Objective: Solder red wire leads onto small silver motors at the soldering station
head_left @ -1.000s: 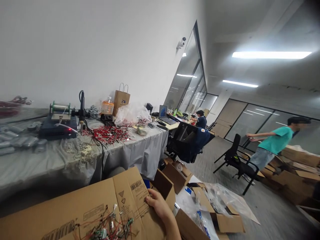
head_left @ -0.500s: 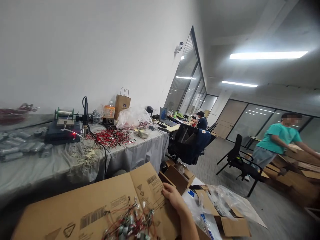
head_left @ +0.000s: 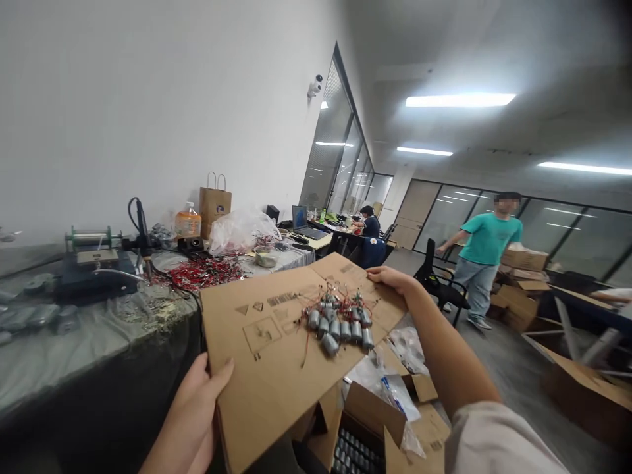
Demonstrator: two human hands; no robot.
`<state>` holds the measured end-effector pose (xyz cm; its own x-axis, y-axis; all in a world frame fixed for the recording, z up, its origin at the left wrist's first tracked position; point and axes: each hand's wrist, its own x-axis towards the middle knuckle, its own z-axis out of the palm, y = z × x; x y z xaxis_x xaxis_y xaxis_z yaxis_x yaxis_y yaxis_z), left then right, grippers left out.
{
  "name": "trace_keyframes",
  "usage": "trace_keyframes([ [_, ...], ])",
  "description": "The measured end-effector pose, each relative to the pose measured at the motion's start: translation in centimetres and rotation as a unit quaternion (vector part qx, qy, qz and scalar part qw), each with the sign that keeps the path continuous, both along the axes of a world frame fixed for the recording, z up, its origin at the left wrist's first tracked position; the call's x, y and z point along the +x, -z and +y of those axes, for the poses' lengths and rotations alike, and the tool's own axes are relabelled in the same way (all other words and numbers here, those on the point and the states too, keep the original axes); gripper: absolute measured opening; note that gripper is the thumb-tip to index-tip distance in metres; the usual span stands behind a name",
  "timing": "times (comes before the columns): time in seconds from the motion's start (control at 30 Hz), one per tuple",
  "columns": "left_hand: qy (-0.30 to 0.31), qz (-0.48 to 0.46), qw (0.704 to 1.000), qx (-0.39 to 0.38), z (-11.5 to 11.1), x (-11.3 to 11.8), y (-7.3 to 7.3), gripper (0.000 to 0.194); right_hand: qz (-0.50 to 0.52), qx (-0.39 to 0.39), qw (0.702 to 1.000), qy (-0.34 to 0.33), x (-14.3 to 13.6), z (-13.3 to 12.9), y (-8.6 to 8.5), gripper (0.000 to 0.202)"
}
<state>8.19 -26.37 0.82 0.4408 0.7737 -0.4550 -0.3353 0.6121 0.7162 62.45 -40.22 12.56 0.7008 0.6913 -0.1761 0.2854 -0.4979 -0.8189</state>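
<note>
A flat piece of cardboard (head_left: 266, 388) with printed marks is held up in front of me, slightly tilted. My left hand (head_left: 203, 388) is closed on its left edge, thumb on top. At the far right edge, my right hand (head_left: 395, 282) grips the same sheet. Several small grey cylindrical motors (head_left: 340, 326) with thin red and dark wires lie grouped on the cardboard, towards its right side. Below the sheet stands an open carton (head_left: 374, 411) holding rows of similar grey cylinders.
A covered workbench (head_left: 99, 359) along the wall bears a soldering device (head_left: 101, 263), a heap of red wires (head_left: 205, 271) and a paper bag (head_left: 216, 209). Plastic bags and cartons lie at lower right. Beyond a black chair (head_left: 442, 289), a person in teal (head_left: 488, 240) stands.
The cardboard now shows more fully, with the motors in plain sight on it. My left hand has come into view at its left edge. The person in teal has turned and stands upright.
</note>
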Motion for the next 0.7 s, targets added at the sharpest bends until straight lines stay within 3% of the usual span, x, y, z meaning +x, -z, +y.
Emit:
trace_keyframes([
  [0.1, 0.023, -0.020, 0.999, 0.027, 0.1, 1.6, -4.0, 0.022, 0.000, 0.006, 1.000, 0.027, 1.2, -0.9, -3.4, 0.030],
  [0.23, 0.050, -0.027, 0.997, 0.050, 0.8, 3.1, -6.7, 0.021, -0.002, 0.015, 0.996, 0.084, 1.9, -2.2, -5.7, 0.029],
  [0.37, 0.071, -0.022, 0.995, 0.063, 1.5, 4.7, -8.5, 0.029, -0.005, 0.031, 0.992, 0.119, 1.8, -4.3, -6.5, 0.033],
  [0.5, 0.099, -0.024, 0.992, 0.070, 2.0, 6.2, -9.8, 0.036, 0.010, 0.025, 0.995, 0.094, 1.1, -7.3, -6.5, 0.033],
  [0.7, 0.126, -0.004, 0.989, 0.072, 3.1, 7.9, -10.4, 0.024, 0.020, 0.057, 0.997, 0.058, 0.6, -11.6, -6.0, 0.038],
])
